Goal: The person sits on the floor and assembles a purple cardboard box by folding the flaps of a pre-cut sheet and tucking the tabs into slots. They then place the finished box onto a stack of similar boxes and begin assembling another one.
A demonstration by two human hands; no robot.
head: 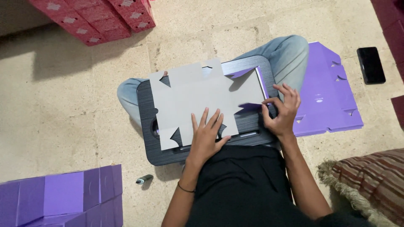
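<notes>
cardboard sheet [206, 98] | flat, grey up | long axis left-right

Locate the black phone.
In the head view, the black phone lies on the floor at upper right, just right of the flat purple box stack.

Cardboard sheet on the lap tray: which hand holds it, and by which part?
The right hand pinches the cardboard sheet by its purple right-edge flap; the left hand presses flat on it.

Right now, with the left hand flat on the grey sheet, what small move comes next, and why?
Probably press the purple flap over flat. The right hand pinches it at the cardboard sheet's right edge, only partly folded, while the left hand pins the sheet on the lap tray.
</notes>
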